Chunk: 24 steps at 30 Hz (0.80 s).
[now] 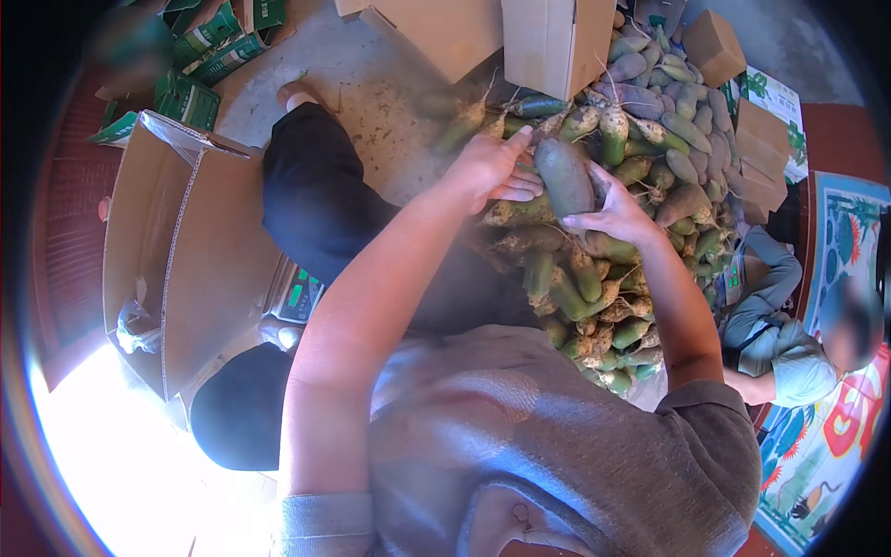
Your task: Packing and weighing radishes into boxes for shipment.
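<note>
My right hand (617, 209) grips a large grey-green radish (564, 176), its thumb below and its fingers along the right side. Just left of that radish is my left hand (497, 172), fingers stretched out and thumb apart. I cannot tell whether its fingertips touch the radish. Both hands are over a big pile of green radishes (580, 278), many with soil and thin root tails. Toward the far right of the pile lie smoother, greyish radishes (682, 130).
A tall open cardboard box (204, 269) stands at my left, beside a scale (299, 295) with a green display. More cartons (557, 46) rise behind the pile. Green printed boxes (209, 46) lie at the far left. Another person (775, 343) sits at the right.
</note>
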Available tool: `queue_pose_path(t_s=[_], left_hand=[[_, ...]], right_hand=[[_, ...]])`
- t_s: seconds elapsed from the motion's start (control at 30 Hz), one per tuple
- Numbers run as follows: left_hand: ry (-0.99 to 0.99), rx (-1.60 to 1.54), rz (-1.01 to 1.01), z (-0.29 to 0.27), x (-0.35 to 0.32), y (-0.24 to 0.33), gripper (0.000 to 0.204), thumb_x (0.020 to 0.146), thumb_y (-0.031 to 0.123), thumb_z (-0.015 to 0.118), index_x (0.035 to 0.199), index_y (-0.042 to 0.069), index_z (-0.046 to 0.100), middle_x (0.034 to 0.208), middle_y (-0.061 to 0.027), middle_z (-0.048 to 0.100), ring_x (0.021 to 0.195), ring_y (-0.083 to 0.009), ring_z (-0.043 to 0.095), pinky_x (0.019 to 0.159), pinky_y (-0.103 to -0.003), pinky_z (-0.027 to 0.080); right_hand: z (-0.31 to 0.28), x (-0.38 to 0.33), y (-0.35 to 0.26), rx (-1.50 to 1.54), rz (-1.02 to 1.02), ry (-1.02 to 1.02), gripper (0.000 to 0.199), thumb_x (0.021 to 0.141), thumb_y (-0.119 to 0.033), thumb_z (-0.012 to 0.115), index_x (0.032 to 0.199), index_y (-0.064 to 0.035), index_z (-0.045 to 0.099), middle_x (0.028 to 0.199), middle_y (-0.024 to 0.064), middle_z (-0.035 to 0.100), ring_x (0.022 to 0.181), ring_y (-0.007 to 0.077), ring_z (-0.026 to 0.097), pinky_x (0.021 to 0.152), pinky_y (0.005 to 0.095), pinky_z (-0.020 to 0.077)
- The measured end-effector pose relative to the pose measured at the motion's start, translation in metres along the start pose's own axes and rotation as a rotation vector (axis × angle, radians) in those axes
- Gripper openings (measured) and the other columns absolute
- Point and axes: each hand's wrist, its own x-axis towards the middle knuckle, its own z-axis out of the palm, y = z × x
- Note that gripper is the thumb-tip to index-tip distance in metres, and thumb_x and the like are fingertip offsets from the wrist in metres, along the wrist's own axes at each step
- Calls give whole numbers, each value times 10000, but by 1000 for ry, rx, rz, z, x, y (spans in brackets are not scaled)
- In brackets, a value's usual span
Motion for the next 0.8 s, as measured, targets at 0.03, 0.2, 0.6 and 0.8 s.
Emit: queue_pose_path(t_s=[0.03,0.2,0.6,0.8], left_hand=[[1,-4,-3,-1,1,0,820,970,557,553,1249,-208,450,1061,-358,651,957,-378,709,849,-416,602],[167,601,30,11,1,11,576,999,475,520,831,-54,673,781,-178,720,700,-222,733,676,-330,593],[471,1191,419,-42,20,-34,337,944,316,633,920,-3,743,776,-98,733,686,-171,701,698,-348,556],[733,830,601,-76,-71,94,467,864,484,719,962,28,753,756,-33,685,666,-119,591,628,-281,479]], right_hand=[[0,0,-2,0,3,-4,1060,674,-198,918,1465,128,292,1464,226,445,1372,262,427,1143,370,356],[-1,-3,-3,72,18,-151,1046,694,-218,909,1483,91,296,1455,216,454,1355,269,445,1156,376,332],[6,-9,70,406,170,-99,964,755,-215,853,1503,29,297,1416,184,507,1300,271,511,1111,377,397],[-16,-1,89,767,453,109,803,832,-275,800,1461,-27,367,1283,132,608,1153,244,613,986,406,505]])
